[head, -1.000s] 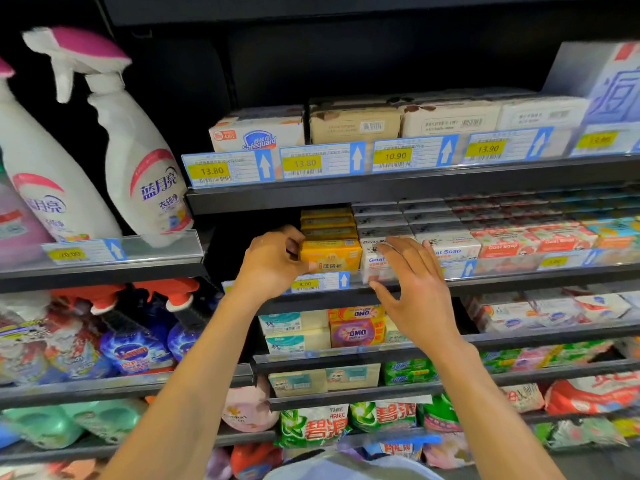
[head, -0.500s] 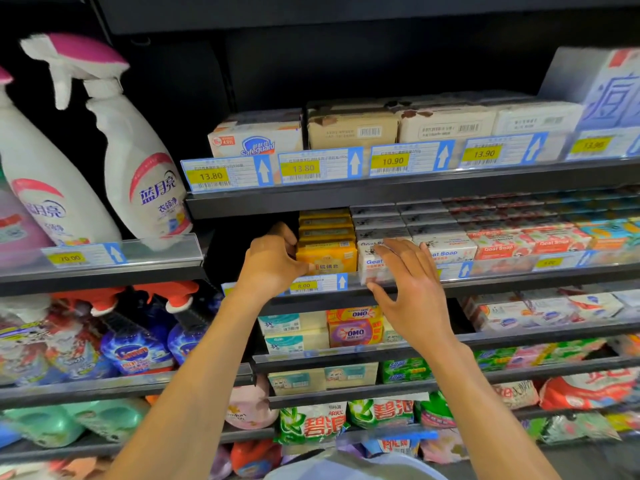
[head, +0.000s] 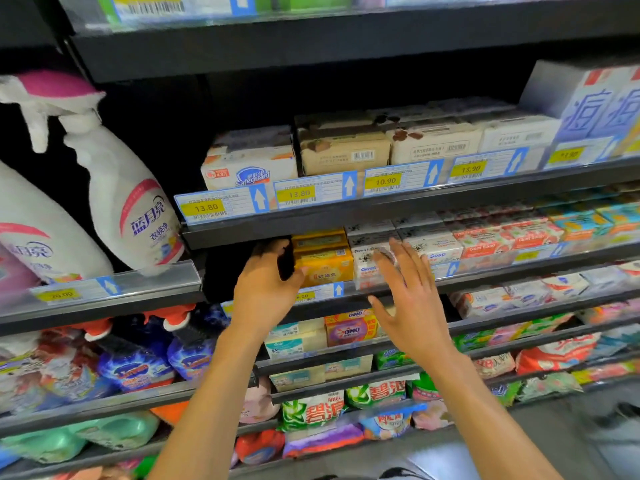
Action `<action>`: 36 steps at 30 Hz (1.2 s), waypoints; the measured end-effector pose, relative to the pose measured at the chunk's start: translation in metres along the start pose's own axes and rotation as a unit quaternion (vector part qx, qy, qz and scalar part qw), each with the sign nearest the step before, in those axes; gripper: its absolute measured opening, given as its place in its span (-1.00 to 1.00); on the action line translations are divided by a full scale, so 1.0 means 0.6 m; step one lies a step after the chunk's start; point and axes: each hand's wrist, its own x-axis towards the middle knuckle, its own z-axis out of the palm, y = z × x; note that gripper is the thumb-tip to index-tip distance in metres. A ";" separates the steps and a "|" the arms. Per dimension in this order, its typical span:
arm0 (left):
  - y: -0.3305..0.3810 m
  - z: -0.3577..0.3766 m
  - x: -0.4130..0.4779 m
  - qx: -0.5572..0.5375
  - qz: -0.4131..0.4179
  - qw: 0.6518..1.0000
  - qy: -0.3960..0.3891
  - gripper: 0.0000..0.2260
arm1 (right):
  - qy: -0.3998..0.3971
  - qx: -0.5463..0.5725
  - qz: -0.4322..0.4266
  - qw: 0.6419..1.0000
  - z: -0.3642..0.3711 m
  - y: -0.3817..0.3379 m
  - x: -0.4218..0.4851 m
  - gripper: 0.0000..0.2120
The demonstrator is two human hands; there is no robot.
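Firmly, left hand (head: 263, 289) curls round the left end of the front yellow soap box (head: 327, 268), thumb on its face, fingers in the dark gap beside it. Box sits at the shelf lip (head: 519, 271). Right hand (head: 412, 306) flat, fingers spread, empty, before the goat soap boxes (head: 440, 252). Best drawn straight out, level, neighbours steadied.

Head view, close, facing store shelves (head: 398, 209)
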 end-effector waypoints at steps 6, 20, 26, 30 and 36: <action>0.016 0.040 -0.110 0.043 0.241 0.966 0.088 -0.59 | 0.013 -0.023 0.072 0.997 -0.022 0.007 -0.067 -0.32; 0.235 0.361 -0.244 0.152 0.334 0.911 -0.187 -0.38 | -0.123 -0.162 0.276 0.939 -0.170 0.250 -0.363 -0.24; 0.422 0.515 -0.334 0.149 0.391 0.880 -0.226 -0.40 | -0.144 -0.171 0.354 0.908 -0.292 0.401 -0.530 -0.29; 0.553 0.613 -0.392 0.156 0.430 0.852 -0.255 -0.39 | -0.145 -0.182 0.408 0.882 -0.372 0.492 -0.619 -0.29; 0.724 0.710 -0.463 0.155 0.485 0.817 -0.272 -0.40 | -0.120 -0.204 0.497 0.835 -0.489 0.584 -0.730 -0.29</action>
